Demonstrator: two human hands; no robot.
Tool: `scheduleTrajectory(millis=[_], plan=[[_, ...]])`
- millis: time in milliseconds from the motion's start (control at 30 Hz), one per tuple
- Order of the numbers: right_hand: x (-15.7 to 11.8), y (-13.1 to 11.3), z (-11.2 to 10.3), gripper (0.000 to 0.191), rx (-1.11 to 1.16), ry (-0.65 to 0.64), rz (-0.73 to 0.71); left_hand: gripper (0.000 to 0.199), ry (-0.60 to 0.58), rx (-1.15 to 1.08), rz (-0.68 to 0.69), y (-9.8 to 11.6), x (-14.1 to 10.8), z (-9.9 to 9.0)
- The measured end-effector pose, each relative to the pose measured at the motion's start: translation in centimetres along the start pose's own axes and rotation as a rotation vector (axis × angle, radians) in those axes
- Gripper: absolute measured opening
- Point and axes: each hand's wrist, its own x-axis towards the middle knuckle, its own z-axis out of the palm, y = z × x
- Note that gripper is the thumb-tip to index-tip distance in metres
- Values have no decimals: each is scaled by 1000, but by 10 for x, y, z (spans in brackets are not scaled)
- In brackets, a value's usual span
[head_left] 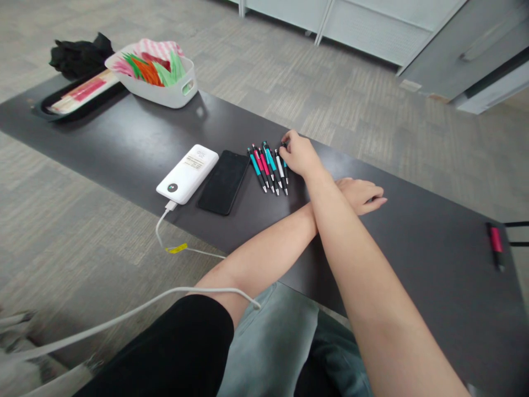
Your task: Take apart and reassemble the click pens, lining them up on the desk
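Nearest: wearer's bare right forearm [372, 275], running up from lower right and crossing over the left forearm [264, 248]; black sleeve [173, 347] at lower left.

Grey carpet floor [231, 66] around. Long dark desk [413, 259] laid slantwise. Far left end: white basket [152, 97] with pink-striped cloth and green, orange and pink pieces; long black tray [88, 108] just beside it, holding flat packets; crumpled black bundle [78, 58] behind the tray.

Left hand [359, 195]: on bare desk right of the crossing, palm down, fingers loosely open. Right hand [301, 154]: thumb and fingertips curled at the upper end of the rightmost pen; cannot tell whether gripped or only touched.

Black phone [225, 182] lies between white power bank [188, 173], cable [158, 229] plugged in, and the pens [268, 165]: teal, pink, white, side by side, tips nearer the wearer. Smallest: lone pink-black pen [496, 245], blurred, far right.
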Motion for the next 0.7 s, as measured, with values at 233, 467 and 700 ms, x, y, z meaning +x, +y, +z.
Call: scheduleTrajectory(millis=[233, 467, 700], plan=[[0, 2, 3, 39, -37, 13, 15, 37, 60, -26, 48, -8, 0, 7], [-5, 2, -5, 44, 52, 165, 149, 35, 27, 53, 73, -9, 1, 10], [-22, -8, -18, 52, 123, 351, 190, 40, -17, 105, 84, -6, -2, 7]])
